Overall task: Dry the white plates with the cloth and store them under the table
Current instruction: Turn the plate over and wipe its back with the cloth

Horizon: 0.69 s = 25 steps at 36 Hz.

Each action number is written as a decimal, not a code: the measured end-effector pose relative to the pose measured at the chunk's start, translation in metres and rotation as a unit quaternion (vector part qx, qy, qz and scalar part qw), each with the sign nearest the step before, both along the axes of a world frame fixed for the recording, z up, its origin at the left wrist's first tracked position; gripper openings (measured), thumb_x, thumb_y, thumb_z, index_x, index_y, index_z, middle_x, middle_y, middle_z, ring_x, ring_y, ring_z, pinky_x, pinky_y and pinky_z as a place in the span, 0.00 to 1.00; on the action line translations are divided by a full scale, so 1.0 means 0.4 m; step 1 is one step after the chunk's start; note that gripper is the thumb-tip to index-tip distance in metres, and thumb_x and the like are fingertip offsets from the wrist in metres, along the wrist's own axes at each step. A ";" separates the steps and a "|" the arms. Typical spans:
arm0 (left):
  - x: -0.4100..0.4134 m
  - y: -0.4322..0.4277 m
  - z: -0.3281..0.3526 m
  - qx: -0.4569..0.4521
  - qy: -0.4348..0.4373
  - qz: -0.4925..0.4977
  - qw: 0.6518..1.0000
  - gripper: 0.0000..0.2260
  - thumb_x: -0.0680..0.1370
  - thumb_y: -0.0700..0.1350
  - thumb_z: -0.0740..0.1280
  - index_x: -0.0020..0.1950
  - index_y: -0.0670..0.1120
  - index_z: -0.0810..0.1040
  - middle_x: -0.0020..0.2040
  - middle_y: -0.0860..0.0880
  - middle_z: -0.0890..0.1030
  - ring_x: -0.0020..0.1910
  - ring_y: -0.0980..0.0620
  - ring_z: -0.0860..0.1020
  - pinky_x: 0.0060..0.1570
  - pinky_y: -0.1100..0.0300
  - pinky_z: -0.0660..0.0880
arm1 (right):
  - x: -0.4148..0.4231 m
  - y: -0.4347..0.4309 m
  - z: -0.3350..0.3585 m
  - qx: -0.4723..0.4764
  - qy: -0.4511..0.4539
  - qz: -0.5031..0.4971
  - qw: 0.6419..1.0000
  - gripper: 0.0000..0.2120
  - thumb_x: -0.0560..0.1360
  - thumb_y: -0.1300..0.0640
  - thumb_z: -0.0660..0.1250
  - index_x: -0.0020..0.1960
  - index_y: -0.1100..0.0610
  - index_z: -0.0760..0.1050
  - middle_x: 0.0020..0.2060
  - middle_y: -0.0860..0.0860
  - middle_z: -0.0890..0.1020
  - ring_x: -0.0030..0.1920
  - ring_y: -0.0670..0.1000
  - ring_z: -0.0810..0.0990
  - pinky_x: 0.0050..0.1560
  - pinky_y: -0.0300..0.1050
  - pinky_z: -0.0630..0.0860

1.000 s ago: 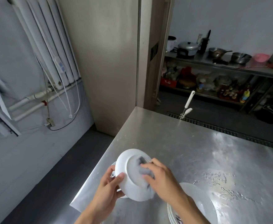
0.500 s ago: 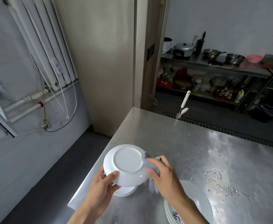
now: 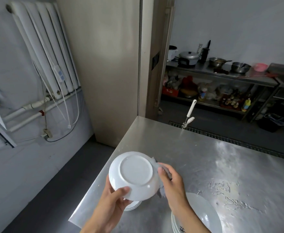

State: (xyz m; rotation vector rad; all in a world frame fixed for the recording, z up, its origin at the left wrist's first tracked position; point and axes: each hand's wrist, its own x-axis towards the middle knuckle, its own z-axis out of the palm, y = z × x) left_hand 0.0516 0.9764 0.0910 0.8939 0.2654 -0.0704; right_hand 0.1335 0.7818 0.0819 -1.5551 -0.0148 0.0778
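Since a second ago the right hand (image 3: pixel 171 180) has slid the grey cloth (image 3: pixel 159 192) from the white plate's (image 3: pixel 136 174) base to its right rim; its fingers pinch the cloth there. The left hand (image 3: pixel 112 206) grips the plate's near edge, thumb on top, holding it upside down above the steel table (image 3: pixel 205 157). Under the plate: one small stack of plates (image 3: pixel 132 206); right of it, one larger stack (image 3: pixel 206 216) and water drops (image 3: pixel 230 195). Far left of it, one radiator (image 3: pixel 42 47).

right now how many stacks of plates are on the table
2: a small stack at the left, mostly hidden beneath the held plate, and a larger stack at the bottom right, partly out of frame.
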 end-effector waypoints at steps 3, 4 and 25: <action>-0.005 0.014 0.026 -0.015 -0.012 -0.038 0.999 0.38 0.67 0.40 0.79 0.76 0.56 0.74 0.73 0.41 0.77 0.69 0.37 0.79 0.56 0.41 0.82 | 0.007 -0.013 0.013 -0.019 -0.028 0.015 0.999 0.08 0.80 0.54 0.71 0.56 0.45 0.83 0.55 0.44 0.85 0.59 0.45 0.82 0.57 0.35 0.75; -0.005 0.020 0.039 -0.022 -0.016 -0.056 0.998 0.35 0.70 0.45 0.78 0.76 0.54 0.74 0.73 0.40 0.77 0.69 0.37 0.79 0.55 0.41 0.83 | 0.011 -0.016 0.017 -0.029 -0.033 0.025 0.999 0.07 0.79 0.53 0.72 0.56 0.44 0.83 0.55 0.43 0.84 0.59 0.44 0.82 0.56 0.33 0.75; -0.003 0.052 0.026 -0.013 0.101 -0.012 0.995 0.12 0.80 0.47 0.68 0.60 0.48 0.87 0.63 0.40 0.85 0.56 0.42 0.86 0.48 0.46 0.85 | -0.018 -0.047 0.004 -0.342 -0.322 -0.006 0.883 0.09 0.79 0.51 0.68 0.57 0.48 0.84 0.48 0.42 0.81 0.49 0.52 0.76 0.52 0.53 0.75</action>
